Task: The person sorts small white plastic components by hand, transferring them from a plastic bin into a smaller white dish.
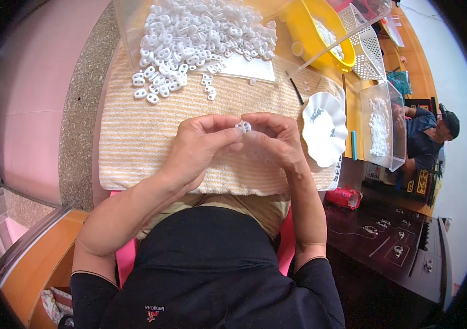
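Note:
A small white plastic piece with round holes [244, 127] is pinched between the fingertips of both hands, above a striped towel [135, 142]. My left hand [203, 141] grips it from the left, thumb and forefinger closed. From the right, my right hand [278, 138] closes its thumb and forefinger on the same piece. Fingers cover part of it. Beyond the hands lies a large heap of similar white two-holed pieces [189, 41], with several stray ones [207, 82] at its near edge. Right of my right hand sits a white wavy-rimmed plate [329, 148] bearing small dark bits [317, 115].
A thin black stick [295, 89] lies beyond the plate, a teal stick [353, 145] right of it. At the far right stand a yellow basin [306, 33], white perforated baskets [368, 49] and a clear box [398, 131] of small white parts. Another person [428, 129] sits beyond.

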